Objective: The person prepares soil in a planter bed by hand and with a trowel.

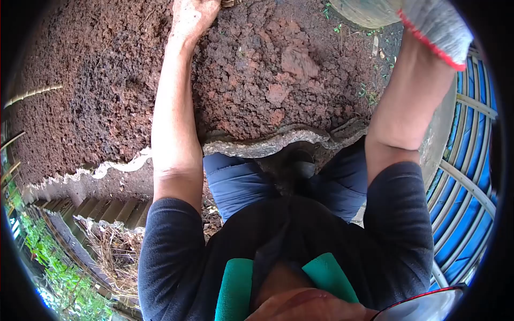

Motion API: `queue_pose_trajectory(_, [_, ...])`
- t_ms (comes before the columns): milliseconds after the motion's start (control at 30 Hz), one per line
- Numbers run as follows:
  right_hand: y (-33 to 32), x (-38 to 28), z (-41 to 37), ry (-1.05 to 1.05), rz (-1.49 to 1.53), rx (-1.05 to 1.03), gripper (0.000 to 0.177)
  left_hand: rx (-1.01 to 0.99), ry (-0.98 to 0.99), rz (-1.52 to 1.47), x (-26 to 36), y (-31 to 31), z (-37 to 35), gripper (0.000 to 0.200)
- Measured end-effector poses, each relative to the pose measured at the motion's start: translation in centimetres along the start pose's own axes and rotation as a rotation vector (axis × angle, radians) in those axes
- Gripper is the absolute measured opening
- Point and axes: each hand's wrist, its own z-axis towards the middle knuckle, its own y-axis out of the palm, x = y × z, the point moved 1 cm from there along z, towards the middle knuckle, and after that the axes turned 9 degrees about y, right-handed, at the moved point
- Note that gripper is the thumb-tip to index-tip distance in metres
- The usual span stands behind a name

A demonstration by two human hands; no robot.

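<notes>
My bare left hand (196,12) is at the top edge, over the reddish-brown clumpy soil (257,69); its fingers are cut off by the frame, so any hold is hidden. Beside it, a small bit of something tan shows at the edge. My right hand (440,31), in a grey knitted glove with a red cuff, is at the top right, near a round pale slab or rim (369,12). The right fingers are also out of view. Between my forearms lie larger red clods (300,61).
A wavy, rough-edged border (267,145) runs in front of my legs (241,184). On the right are blue panels with metal bars (468,187). Dry straw (115,254) and green plants (59,262) lie at lower left. A thin stick (33,94) crosses the far-left soil.
</notes>
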Motion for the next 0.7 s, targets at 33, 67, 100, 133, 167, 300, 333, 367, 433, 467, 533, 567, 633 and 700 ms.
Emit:
queue_pose_trajectory(33, [0.1,2.2,0.4,0.020,0.004,0.045,0.027,-0.004,-0.018,-0.016,0.2,0.0,0.1,0.019])
queue_pose_trajectory(67, [-0.5,7.6,0.5,0.054,-0.032,0.110,0.028,-0.011,0.037,-0.008,0.4,-0.1,0.0,0.020])
queue_pose_trajectory(100, [-1.4,14.3,0.1,0.062,-0.073,0.162,0.028,-0.012,0.032,0.047,0.5,-0.2,0.0,0.020])
queue_pose_trajectory(133, [-1.7,18.3,-0.3,0.097,-0.072,0.199,0.029,-0.001,0.041,0.095,0.6,-0.1,0.2,0.021])
queue_pose_trajectory(167, [-2.4,24.4,0.6,-0.044,-0.215,0.278,0.028,0.013,0.029,0.149,0.4,-0.2,0.1,0.021])
queue_pose_trajectory(300, [-1.3,17.7,-1.4,0.394,-0.026,0.203,0.018,0.017,0.034,0.034,-0.1,-0.1,0.0,0.021])
queue_pose_trajectory(333, [-1.1,15.2,-4.0,0.327,-0.034,0.144,0.017,0.026,0.040,-0.006,-0.3,-0.1,0.1,0.021])
queue_pose_trajectory(367, [-1.1,13.0,-6.1,0.264,-0.046,0.087,0.016,0.032,0.041,-0.049,-0.5,0.1,0.1,0.021])
queue_pose_trajectory(433, [-1.4,8.2,-7.2,0.286,-0.081,0.021,0.016,0.039,0.028,-0.055,-0.6,0.3,-0.2,0.021])
queue_pose_trajectory(467, [-1.6,5.8,-6.6,0.285,-0.092,0.013,0.016,0.035,0.022,-0.015,-0.4,0.2,-0.2,0.021])
queue_pose_trajectory(533, [-1.9,1.7,-4.1,0.177,-0.092,-0.028,0.016,0.025,0.025,0.037,-0.1,-0.1,-0.1,0.021])
queue_pose_trajectory(567, [-1.8,0.2,-3.0,0.115,-0.058,-0.044,0.016,0.018,0.029,0.047,-0.1,-0.2,0.0,0.021])
queue_pose_trajectory(633, [-1.0,-1.4,-1.6,0.041,0.022,-0.032,0.016,-0.002,0.032,0.067,-0.2,-0.2,0.0,0.021])
queue_pose_trajectory(700, [-0.6,1.9,-0.5,0.030,0.037,0.078,0.016,0.022,0.036,0.072,-0.1,-0.1,0.1,0.021])
